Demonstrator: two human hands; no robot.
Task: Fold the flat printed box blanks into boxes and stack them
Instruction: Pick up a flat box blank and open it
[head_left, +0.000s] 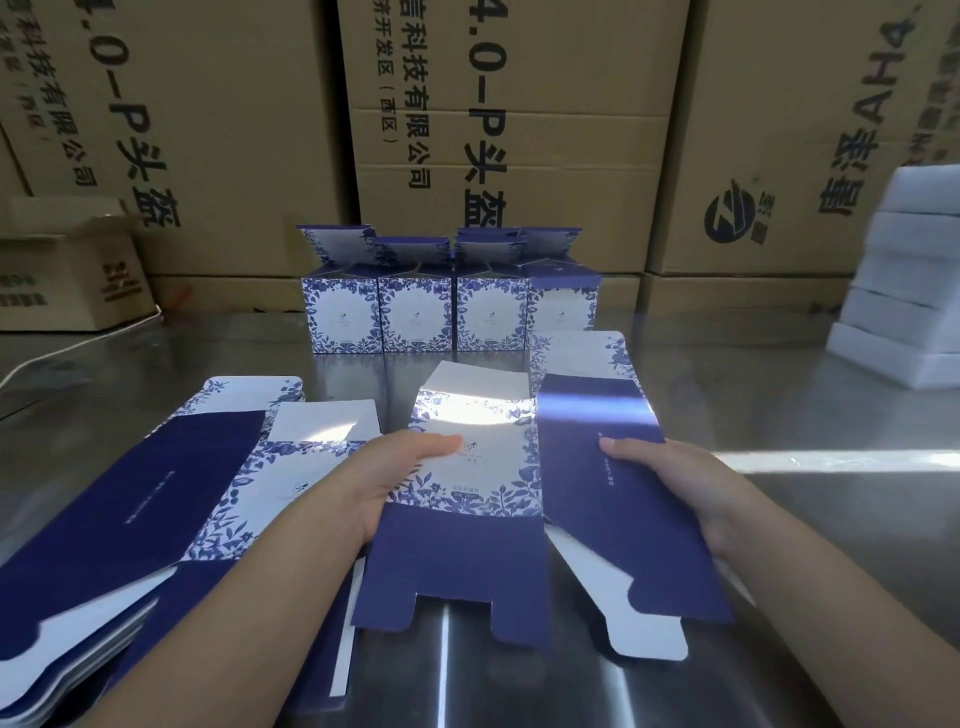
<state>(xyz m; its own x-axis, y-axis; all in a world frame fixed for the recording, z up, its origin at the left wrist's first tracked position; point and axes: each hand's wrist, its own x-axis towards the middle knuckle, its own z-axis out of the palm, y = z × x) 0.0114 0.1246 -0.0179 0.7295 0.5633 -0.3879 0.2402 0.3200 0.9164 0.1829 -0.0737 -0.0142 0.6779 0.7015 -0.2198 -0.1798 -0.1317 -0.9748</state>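
Note:
I hold one blue-and-white floral box blank (498, 493) above the steel table, partly opened along its creases. My left hand (400, 478) grips its left edge, thumb on the white floral panel. My right hand (691, 493) grips its right side, thumb on the dark blue panel. A pile of flat blanks (156, 499) lies to the left, under my left forearm. Several folded boxes (447, 312) with raised top flaps stand in a row at the back of the table.
The shiny steel table (779, 415) stretches to the right. A stack of white foam blocks (904, 291) stands at the far right. Large brown cartons (519, 130) wall off the back, and a smaller carton (67, 270) sits at the back left.

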